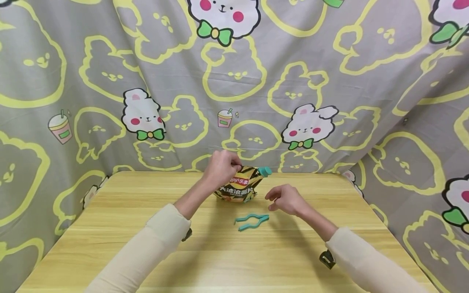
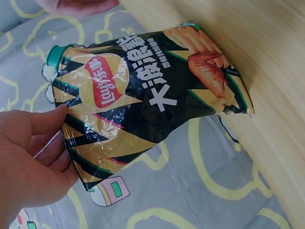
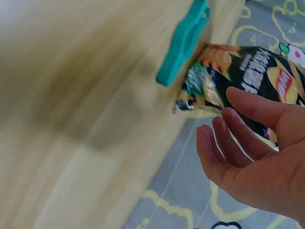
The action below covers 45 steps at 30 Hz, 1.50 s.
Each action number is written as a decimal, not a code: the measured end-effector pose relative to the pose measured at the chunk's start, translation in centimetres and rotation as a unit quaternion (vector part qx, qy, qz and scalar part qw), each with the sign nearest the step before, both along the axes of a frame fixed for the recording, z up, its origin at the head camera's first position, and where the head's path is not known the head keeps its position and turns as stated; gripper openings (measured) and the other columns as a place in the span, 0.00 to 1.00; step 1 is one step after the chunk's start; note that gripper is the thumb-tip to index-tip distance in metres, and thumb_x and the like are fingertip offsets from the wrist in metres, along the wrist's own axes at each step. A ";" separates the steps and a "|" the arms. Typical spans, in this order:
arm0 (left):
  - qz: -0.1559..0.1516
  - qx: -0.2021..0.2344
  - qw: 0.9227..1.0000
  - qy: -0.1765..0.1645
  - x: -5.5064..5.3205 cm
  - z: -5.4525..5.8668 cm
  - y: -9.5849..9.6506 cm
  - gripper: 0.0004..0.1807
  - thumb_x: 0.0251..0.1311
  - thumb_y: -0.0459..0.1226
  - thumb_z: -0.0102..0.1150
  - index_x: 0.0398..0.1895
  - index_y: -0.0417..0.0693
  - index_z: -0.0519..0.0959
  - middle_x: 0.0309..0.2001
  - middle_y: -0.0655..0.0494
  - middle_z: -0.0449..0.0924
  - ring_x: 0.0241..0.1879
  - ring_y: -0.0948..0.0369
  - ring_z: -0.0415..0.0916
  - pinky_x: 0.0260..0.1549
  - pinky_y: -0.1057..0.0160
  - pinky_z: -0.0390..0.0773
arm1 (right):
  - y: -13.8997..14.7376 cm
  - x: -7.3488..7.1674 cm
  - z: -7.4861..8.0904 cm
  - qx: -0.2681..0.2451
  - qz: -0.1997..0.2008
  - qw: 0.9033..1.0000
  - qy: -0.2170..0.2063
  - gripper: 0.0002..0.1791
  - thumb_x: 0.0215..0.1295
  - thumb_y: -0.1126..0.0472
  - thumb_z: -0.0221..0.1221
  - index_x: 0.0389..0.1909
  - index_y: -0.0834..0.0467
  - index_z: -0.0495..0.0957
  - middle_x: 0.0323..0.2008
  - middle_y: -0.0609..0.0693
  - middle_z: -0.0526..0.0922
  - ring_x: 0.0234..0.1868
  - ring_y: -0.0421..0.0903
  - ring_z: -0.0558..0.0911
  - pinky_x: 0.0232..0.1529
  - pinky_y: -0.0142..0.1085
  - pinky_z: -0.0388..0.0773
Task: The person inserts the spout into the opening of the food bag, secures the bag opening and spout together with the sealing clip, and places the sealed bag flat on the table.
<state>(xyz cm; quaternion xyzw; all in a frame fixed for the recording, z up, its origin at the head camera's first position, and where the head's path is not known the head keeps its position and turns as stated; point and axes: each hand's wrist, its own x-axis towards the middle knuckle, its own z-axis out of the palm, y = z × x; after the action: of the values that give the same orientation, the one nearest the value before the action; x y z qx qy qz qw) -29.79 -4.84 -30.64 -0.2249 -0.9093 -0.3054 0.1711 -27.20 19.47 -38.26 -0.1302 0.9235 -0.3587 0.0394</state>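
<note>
A black-and-gold Lay's chip bag (image 1: 238, 190) stands towards the back of the table, with a teal cap (image 1: 264, 171) on its upper right corner. My left hand (image 1: 221, 167) pinches the bag's top edge; in the left wrist view the thumb (image 2: 45, 121) lies on the front, other fingers behind. My right hand (image 1: 287, 199) hangs right of the bag, its fingers loosely bent and holding nothing. Between the hands, a teal V-shaped plastic piece (image 1: 264, 218), like small tongs, lies on the table in front of the bag.
The wood-grain table (image 1: 205, 260) ends behind the bag at a grey patterned curtain (image 1: 253, 110), which also hangs along both sides. A dark wrist-worn piece (image 1: 327, 259) shows beside the right sleeve.
</note>
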 end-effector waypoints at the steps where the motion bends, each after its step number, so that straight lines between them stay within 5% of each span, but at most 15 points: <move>1: 0.000 0.000 1.000 -0.001 0.0 0.0 0.0 0.03 0.59 0.29 0.69 0.31 0.45 0.90 0.31 0.53 0.89 0.31 0.59 0.85 0.34 0.62 0.85 | -0.1 0.1 -0.3 -0.003 0.000 1.000 -0.004 0.16 0.50 0.69 0.73 0.42 0.61 0.87 0.41 0.57 0.89 0.42 0.48 0.86 0.44 0.42 0.84; 16: -0.002 0.002 1.000 -0.002 -0.1 0.0 0.0 0.04 0.60 0.29 0.69 0.31 0.44 0.90 0.31 0.53 0.89 0.31 0.59 0.85 0.33 0.62 0.84 | -1.7 0.9 -3.5 -0.008 -0.010 1.000 -0.014 0.17 0.39 0.74 0.70 0.35 0.60 0.89 0.36 0.52 0.89 0.33 0.43 0.82 0.36 0.36 0.80; 23: -0.002 0.001 1.000 -0.004 0.0 0.1 0.0 0.04 0.61 0.30 0.68 0.31 0.45 0.90 0.32 0.53 0.90 0.31 0.60 0.85 0.32 0.63 0.84 | -2.2 1.3 -4.2 -0.012 0.004 1.000 -0.007 0.16 0.39 0.72 0.75 0.34 0.60 0.89 0.35 0.52 0.90 0.32 0.42 0.82 0.37 0.36 0.79; 45: -0.001 -0.002 1.000 -0.006 0.1 0.0 0.0 0.04 0.61 0.30 0.68 0.31 0.45 0.90 0.32 0.53 0.90 0.31 0.60 0.85 0.33 0.63 0.84 | -3.1 1.6 -5.9 0.006 -0.033 0.999 0.003 0.16 0.37 0.78 0.71 0.24 0.55 0.88 0.26 0.45 0.87 0.26 0.42 0.76 0.27 0.33 0.74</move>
<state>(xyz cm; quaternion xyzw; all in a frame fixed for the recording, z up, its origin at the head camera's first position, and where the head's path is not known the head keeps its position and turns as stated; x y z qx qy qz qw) -29.71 -4.83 -30.61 -0.2242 -0.9108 -0.3049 0.1649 -25.59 16.39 -44.16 -0.1004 0.9295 -0.3540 0.0256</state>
